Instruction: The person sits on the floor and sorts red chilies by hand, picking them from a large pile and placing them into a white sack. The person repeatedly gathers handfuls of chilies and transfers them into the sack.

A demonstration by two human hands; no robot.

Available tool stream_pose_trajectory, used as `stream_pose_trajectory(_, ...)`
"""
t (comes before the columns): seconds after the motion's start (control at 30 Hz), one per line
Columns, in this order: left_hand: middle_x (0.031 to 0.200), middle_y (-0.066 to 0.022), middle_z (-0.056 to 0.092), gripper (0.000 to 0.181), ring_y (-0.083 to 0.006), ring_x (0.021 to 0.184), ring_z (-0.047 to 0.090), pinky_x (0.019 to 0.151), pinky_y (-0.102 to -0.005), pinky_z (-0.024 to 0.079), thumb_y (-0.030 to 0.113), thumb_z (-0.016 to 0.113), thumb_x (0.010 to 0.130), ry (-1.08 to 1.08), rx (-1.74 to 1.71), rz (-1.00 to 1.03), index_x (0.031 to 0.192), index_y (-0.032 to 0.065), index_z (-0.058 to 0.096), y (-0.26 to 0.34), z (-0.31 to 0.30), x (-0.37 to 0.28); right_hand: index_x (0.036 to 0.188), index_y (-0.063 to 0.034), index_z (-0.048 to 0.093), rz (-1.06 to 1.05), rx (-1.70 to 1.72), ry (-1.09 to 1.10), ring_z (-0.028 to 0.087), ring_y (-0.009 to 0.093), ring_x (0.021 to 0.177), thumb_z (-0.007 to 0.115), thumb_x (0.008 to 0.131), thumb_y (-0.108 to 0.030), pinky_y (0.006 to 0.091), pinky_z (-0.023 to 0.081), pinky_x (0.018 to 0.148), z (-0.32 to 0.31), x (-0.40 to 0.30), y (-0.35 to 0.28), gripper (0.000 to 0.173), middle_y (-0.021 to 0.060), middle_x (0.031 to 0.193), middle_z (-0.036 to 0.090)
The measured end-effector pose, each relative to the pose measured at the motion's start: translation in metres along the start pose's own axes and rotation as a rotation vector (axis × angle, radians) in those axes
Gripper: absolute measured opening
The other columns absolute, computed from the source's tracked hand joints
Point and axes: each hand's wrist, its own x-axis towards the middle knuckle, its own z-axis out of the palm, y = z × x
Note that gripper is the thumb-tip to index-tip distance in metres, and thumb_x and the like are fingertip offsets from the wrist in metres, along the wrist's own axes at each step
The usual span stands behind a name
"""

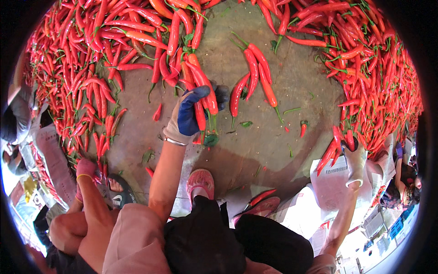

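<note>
My left hand (189, 111), in a beige knit glove with a dark blue coated palm, is closed around several red chili peppers (206, 87). Their green stems point down towards me. A silver bangle (175, 141) circles that wrist. Off to the right, my right hand (354, 161) wears a similar light glove and grips a few red chili peppers (329, 153) above a printed newspaper sheet (333, 185). Some loose chili peppers (252, 70) lie on the bare floor (273, 133) just right of my left hand.
Large heaps of red chilies rise at the left (82, 61) and right (373, 68). Beside me on the left, a co-worker's pink-gloved hand (85, 168) touches the heap's edge, near a black slide sandal (121, 191). Another person (403, 185) is at far right.
</note>
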Motion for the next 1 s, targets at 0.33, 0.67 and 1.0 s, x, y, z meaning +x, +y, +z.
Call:
stream_pose_trajectory(0.33,0.092,-0.0154,0.067,0.046,-0.0334,0.087,0.066,0.075,-0.0425,0.052,0.031,0.078,0.07,0.425,1.559,0.193,0.105,0.0077,0.059,-0.029,0.064,0.011,0.115,-0.0071,0.06,-0.573,-0.062,-0.09,0.063,0.037,0.093,0.081,0.065,-0.032,0.0435,0.05,0.084,0.093,-0.035,-0.23,0.059,0.0164,0.098,0.066)
stream_pose_trajectory(0.67,0.092,-0.0141,0.066,0.043,-0.0346,0.085,0.065,0.074,-0.0433,0.052,0.031,0.076,0.07,0.36,1.771,0.238,0.104,0.0089,0.059,-0.031,0.053,0.009,0.117,-0.0025,0.059,-0.393,0.062,-0.339,0.063,0.034,0.098,0.081,0.067,-0.027,0.0394,0.049,0.089,0.015,0.004,-0.04,0.06,0.0179,0.107,0.066)
stream_pose_trajectory(1.0,0.08,-0.0108,0.067,0.046,-0.0215,0.074,0.063,0.075,-0.035,0.051,0.014,0.083,0.06,0.276,0.943,0.198,0.099,0.0015,0.063,-0.037,0.042,0.003,0.119,-0.0042,0.058,-0.588,0.085,0.041,0.063,0.035,0.099,0.08,0.069,-0.037,0.0424,0.049,0.085,0.052,0.0,-0.214,0.065,0.0179,0.106,0.066)
